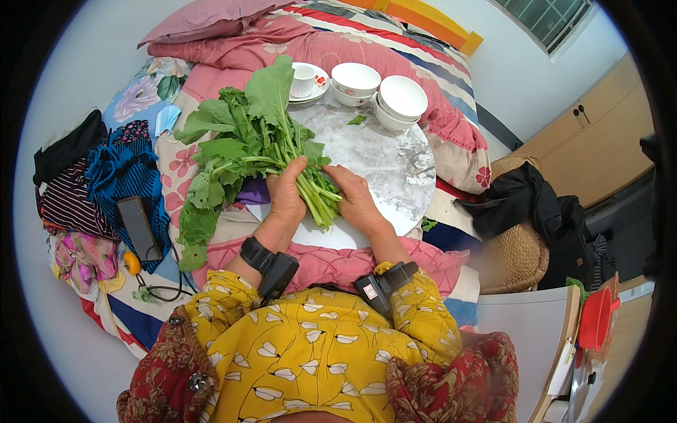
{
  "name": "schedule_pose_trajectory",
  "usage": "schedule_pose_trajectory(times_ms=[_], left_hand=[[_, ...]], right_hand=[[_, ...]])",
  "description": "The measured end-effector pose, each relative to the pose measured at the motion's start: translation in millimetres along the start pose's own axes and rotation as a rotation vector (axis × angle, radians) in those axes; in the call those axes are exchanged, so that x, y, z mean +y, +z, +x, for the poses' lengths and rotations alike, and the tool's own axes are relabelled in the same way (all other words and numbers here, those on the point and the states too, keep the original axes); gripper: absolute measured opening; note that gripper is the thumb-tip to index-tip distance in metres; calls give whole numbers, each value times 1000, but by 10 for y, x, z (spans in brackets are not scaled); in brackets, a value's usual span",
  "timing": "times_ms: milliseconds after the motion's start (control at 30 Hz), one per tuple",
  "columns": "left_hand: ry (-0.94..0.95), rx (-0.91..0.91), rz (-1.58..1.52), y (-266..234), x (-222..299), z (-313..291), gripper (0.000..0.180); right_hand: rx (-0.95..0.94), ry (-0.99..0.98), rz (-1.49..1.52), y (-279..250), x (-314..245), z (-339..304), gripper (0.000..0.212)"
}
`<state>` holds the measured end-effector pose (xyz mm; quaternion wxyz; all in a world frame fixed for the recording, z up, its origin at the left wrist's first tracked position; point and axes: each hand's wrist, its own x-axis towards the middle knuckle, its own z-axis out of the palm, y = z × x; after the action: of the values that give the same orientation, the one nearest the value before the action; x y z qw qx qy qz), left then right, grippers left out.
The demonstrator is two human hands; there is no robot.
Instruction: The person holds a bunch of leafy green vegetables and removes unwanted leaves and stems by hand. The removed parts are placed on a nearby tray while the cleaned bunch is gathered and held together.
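Note:
A big bunch of leafy greens (271, 113) lies over the left side of a round grey-white board (395, 166), leaves fanned to the left and far side, cut stems toward me. My left hand (288, 196) is closed on the stems from the left, thumb up. From the right, my right hand (358, 203) grips the same stems, its fingers partly hidden behind them. Something purple (252, 192) shows under the leaves by my left wrist. A small loose leaf piece (357, 120) rests on the board beyond my hands.
At the board's far edge stand stacked white bowls (402, 99), another bowl pair (355, 81), and plates (319, 83) bearing a white cup (302, 80). Clothes and a phone (139, 227) lie left on the bed. A wicker basket (513, 257) with black cloth (522, 201) is at right.

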<state>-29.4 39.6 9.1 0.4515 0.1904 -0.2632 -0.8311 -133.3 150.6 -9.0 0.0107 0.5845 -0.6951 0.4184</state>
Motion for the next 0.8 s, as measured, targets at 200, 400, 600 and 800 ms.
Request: schedule_pose_trajectory(times_ms=[200,400,600,800], left_hand=[[9,4,15,21,19,-14,29],[-61,10,12,2,31,5,32],[-80,5,16,-7,32,11,31],[-74,-2,10,11,41,-6,28]], right_hand=[[-9,48,65,-23,-10,5,33],[39,45,100,-17,12,4,29],[-3,80,101,-57,17,-45,30],[63,110,130,-84,-35,-65,28]])
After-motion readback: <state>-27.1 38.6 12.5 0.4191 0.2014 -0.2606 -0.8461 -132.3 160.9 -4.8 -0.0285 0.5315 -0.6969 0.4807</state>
